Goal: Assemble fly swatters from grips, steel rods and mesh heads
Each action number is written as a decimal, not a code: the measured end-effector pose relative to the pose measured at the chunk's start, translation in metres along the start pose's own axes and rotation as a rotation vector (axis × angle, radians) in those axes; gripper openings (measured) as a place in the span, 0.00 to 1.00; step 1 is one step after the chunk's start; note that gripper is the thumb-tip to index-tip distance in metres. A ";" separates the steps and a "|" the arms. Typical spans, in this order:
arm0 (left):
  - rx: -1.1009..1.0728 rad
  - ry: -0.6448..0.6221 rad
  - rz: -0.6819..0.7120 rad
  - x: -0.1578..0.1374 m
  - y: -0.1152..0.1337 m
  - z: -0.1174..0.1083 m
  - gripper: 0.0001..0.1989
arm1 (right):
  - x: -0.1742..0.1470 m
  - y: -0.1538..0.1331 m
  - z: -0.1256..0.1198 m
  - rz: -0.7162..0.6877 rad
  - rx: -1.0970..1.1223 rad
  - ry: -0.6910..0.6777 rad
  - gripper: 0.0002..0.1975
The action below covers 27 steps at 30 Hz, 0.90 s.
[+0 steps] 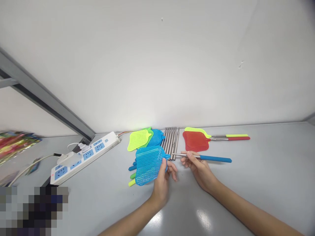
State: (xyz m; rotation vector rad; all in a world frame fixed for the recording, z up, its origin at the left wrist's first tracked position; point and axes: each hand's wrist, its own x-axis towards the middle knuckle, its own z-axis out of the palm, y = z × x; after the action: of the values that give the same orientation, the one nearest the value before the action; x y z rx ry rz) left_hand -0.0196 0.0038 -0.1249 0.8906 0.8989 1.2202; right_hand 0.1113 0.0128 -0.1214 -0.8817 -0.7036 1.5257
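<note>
Left hand [161, 185] pinches blue perforated plastic swatter head [147, 165] near its neck, thumb on top. Right hand [200, 168] grips slim silver metal rod with blue handle [216, 159], tip just beside head's neck. Both above grey bench [270, 170]. Blue, green and yellow-green handle ends [132, 183] jut from behind head. White power strip [108, 142] at left. Farther, silver metal tubes [176, 141] lie between piled mesh heads [138, 139] and red and yellow swatters [196, 141].

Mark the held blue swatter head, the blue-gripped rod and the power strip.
Held blue swatter head [148, 166]: head view, middle of the mesh.
Blue-gripped rod [205, 158]: head view, on the grip.
Power strip [88, 154]: head view, a blue socket.
</note>
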 end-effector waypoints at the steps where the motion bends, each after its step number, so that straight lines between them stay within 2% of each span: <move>1: 0.002 0.000 -0.002 0.000 0.000 0.000 0.22 | 0.000 0.000 0.000 0.000 0.007 -0.005 0.10; 19: -0.023 -0.012 -0.042 -0.001 0.008 0.002 0.21 | -0.001 -0.003 0.000 -0.027 -0.008 -0.047 0.11; 27: 0.048 -0.030 -0.040 -0.001 0.007 0.003 0.20 | 0.000 -0.002 -0.001 -0.027 -0.006 -0.054 0.08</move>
State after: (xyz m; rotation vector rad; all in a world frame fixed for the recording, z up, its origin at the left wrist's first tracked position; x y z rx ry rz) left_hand -0.0201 0.0035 -0.1171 0.9234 0.9208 1.1520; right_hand 0.1128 0.0128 -0.1199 -0.8350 -0.7569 1.5290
